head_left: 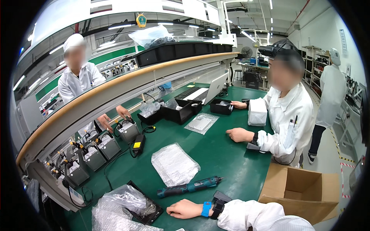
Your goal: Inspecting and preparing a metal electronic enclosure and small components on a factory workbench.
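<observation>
At the bottom, my right hand (185, 209) rests on the green table, its fingers loosely bent and nothing visible in them. A blue strap (206, 209) and a black device (219, 203) ring the wrist. Just left of the fingertips lies a black tray (156, 215) with small parts in it, partly covered by a clear plastic bag (129, 196). Beyond my hand, a teal and black cordless screwdriver (189, 186) lies on its side. Past that are flat bubble-wrap bags (175, 163). My left hand is out of view.
Grey boxy units (110, 146) with yellow connectors line the left, near a co-worker's hands (111, 118). A black power adapter (138, 144) trails cables. At the right sits another person (291, 115); an open carton (300, 188) stands below. A laptop (216, 87) and black bins (179, 113) are farther back.
</observation>
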The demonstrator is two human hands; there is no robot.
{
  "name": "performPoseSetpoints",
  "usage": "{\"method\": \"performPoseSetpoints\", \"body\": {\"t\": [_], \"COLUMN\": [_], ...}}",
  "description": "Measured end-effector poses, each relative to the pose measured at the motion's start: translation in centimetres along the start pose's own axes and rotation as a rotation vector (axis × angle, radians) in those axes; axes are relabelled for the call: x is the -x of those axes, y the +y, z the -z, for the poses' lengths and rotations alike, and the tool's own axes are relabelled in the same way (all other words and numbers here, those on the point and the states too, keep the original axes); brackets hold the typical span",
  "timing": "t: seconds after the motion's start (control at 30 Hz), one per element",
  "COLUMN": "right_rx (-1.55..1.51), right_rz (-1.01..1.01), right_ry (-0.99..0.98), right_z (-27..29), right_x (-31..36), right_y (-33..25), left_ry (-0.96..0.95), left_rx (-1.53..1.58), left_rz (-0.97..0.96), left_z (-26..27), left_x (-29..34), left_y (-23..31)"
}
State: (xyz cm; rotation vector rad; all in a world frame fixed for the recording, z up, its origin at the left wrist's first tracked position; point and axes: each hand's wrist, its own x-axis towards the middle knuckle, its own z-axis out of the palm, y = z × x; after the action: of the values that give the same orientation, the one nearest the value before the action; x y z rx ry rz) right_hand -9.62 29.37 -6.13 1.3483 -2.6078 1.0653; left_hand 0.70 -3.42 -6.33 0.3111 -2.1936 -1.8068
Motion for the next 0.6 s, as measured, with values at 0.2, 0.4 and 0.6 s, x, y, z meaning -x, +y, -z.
{"method": "performPoseSetpoints", "body": {"t": [0.2, 0.4, 0.6], "right_rx": [-0.021, -0.075, -0.025], "right_rz": [-0.016, 0.008, 0.047], "right_ry": [0.025, 0.019, 0.148], "right_z": [0.0, 0.4, -0.1], "right_x": [0.0, -0.5, 0.1], "right_y": [0.2, -0.6, 0.1], "left_ry": [0.017, 0.022, -0.013], "left_rx": [0.114, 0.092, 0.148], "left_rz": [0.013, -0.016, 0.013], "left_z": [0.1, 0.6, 0.8], "left_x": [-0.2, 0.3, -0.3], "left_y": [-0.3, 0.2, -0.7]}}
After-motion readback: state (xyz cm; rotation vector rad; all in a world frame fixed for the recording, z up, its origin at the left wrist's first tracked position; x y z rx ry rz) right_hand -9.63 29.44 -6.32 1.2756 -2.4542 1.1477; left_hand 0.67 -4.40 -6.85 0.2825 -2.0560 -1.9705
